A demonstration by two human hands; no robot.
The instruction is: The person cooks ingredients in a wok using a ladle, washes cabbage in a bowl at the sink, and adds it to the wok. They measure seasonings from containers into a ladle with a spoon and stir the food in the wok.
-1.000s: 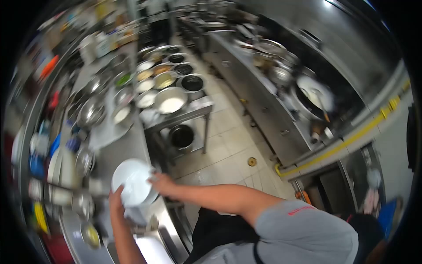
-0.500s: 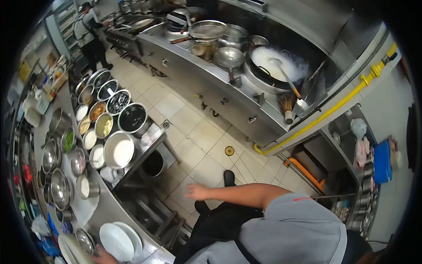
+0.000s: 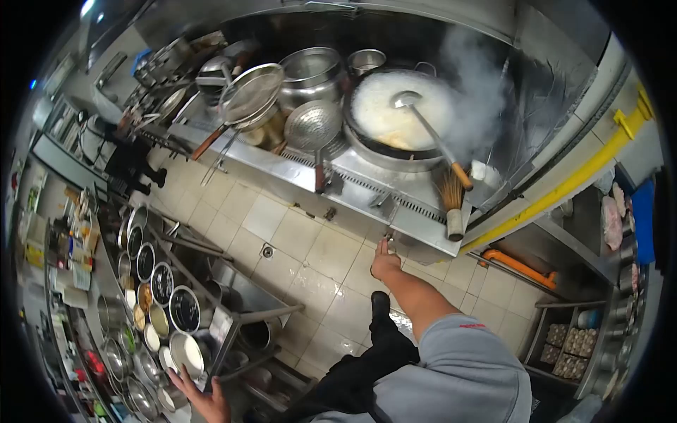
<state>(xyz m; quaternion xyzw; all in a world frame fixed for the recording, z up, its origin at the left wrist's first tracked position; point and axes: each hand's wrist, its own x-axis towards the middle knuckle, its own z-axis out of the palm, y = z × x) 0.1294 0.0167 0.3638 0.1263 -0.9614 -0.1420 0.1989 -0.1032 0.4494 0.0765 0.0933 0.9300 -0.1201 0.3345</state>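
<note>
I see the left hand (image 3: 202, 399) at lower left, fingers spread wide with nothing in its grip, near the steel pot (image 3: 206, 347) of white contents; whether they touch I can't tell. Well over to its right, the right hand (image 3: 385, 264) is stretched toward the stove, at least one finger extended, the rest too hidden for me to judge its hold. It is clearly my nearer hand to the stove knob (image 3: 391, 236), which lies straight beyond its fingertips, contact unclear, below the wok (image 3: 381, 146).
</note>
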